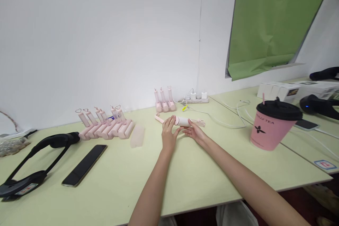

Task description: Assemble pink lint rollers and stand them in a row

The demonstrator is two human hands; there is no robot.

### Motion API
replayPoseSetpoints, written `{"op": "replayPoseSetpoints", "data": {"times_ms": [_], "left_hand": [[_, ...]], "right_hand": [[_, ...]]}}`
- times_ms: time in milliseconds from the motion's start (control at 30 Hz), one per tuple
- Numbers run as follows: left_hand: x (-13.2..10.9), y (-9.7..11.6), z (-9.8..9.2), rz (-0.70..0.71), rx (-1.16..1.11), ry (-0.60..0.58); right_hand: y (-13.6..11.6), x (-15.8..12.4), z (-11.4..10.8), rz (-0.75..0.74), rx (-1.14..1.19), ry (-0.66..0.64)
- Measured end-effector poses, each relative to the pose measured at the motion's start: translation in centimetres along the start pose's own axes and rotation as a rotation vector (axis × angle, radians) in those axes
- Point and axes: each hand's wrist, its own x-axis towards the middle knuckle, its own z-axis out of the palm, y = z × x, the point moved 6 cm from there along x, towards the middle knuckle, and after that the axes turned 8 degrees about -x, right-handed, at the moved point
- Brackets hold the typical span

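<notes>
A pink-and-white cylinder (182, 121) lies sideways between my two hands, low over the table. My left hand (168, 135) is wrapped over its left end. On the right end, my right hand (196, 132) grips with the thumb on top and the fingers below. A thin pink piece (159, 119) sticks out past my left fingers, and a clear pinkish piece (200, 123) shows beyond my right thumb. Whether these two pieces are joined to the cylinder I cannot tell. A translucent pale pink sleeve (137, 136) lies flat to the left of my hands.
Several pink devices with clear tubes (111, 129) stand in a row at left, and three more (165, 105) by the wall. A power strip (196, 100) trails white cables. A pink cup (272, 127) stands right; a phone (84, 165) and black headset (39, 155) lie left.
</notes>
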Motion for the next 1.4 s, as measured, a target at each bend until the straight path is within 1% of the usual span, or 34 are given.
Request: {"op": "replayPoseSetpoints", "data": {"times_ms": [133,267,367,400,467,533,600,633,667,700,767,800,833,867,933,967,1033,1100,1167,1233,1267,1333,1367,1400], "left_hand": [[-0.2,0.2,0.5,0.037,0.089,-0.047],[-0.1,-0.2,0.1,0.058,0.177,-0.03],[-0.1,-0.6,-0.1,0.033,0.15,-0.023],[-0.1,-0.8,-0.2,0.003,0.113,-0.016],[0.0,-1.6,-0.3,-0.106,-0.007,0.03],[0.0,-2.9,-0.5,-0.25,-0.167,0.098],[0.1,-4.5,-0.9,-0.387,-0.314,0.173],[0.1,-5.4,-1.3,-0.45,-0.365,0.215],[0.0,-6.4,-1.7,-0.517,-0.398,0.26],[-0.2,-7.5,-2.2,-0.589,-0.414,0.311],[-0.8,-9.5,-3.5,-0.724,-0.399,0.403],[-1.1,-10.4,-4.2,-0.775,-0.363,0.434],[-1.5,-11.1,-4.8,-0.813,-0.303,0.453],[-1.7,-11.6,-5.4,-0.842,-0.224,0.459],[-2.2,-12.3,-6.4,-0.889,-0.05,0.435],[-2.3,-12.5,-6.6,-0.906,0.024,0.411],[-2.4,-12.6,-6.8,-0.907,0.132,0.364],[-2.4,-12.5,-6.8,-0.881,0.22,0.337],[-2.3,-12.1,-6.9,-0.849,0.307,0.347],[-2.1,-11.2,-7.1,-0.786,0.395,0.387],[-1.9,-10.5,-7.2,-0.736,0.44,0.41],[-1.1,-8.7,-7.0,-0.599,0.505,0.415],[-0.7,-7.6,-6.5,-0.509,0.508,0.38],[-0.1,-6.5,-5.7,-0.399,0.485,0.309]], "right_hand": [[-0.1,-0.4,0.3,-0.031,-0.122,-0.074],[-0.2,-0.8,0.5,-0.084,-0.24,-0.153],[-0.6,-1.2,0.7,-0.127,-0.311,-0.191],[-0.7,-1.3,0.9,-0.14,-0.336,-0.203],[-0.7,-1.4,1.2,-0.158,-0.408,-0.213],[-0.6,-1.2,1.3,-0.167,-0.522,-0.205],[-0.5,-0.8,1.2,-0.201,-0.694,-0.185],[-0.7,-0.7,0.9,-0.248,-0.807,-0.151],[-1.2,-0.6,0.5,-0.321,-0.942,-0.088],[-1.9,-0.7,0.0,-0.414,-1.094,0.007],[-3.7,-1.2,-1.2,-0.6,-1.404,0.264],[-4.4,-1.5,-1.9,-0.66,-1.533,0.398],[-5.0,-1.8,-2.5,-0.686,-1.634,0.512],[-5.4,-1.9,-3.2,-0.681,-1.704,0.601],[-5.6,-1.9,-4.6,-0.61,-1.776,0.709],[-5.6,-1.7,-5.2,-0.569,-1.794,0.727],[-5.2,-1.3,-6.0,-0.506,-1.817,0.714],[-4.9,-1.0,-6.3,-0.48,-1.814,0.689],[-4.9,-0.8,-6.4,-0.486,-1.767,0.684],[-5.2,-0.9,-6.2,-0.531,-1.664,0.665],[-5.4,-0.9,-5.8,-0.566,-1.589,0.627],[-5.7,-0.9,-4.7,-0.641,-1.394,0.491],[-5.7,-0.9,-4.0,-0.667,-1.281,0.409],[-5.6,-0.8,-3.2,-0.677,-1.167,0.326]]}}
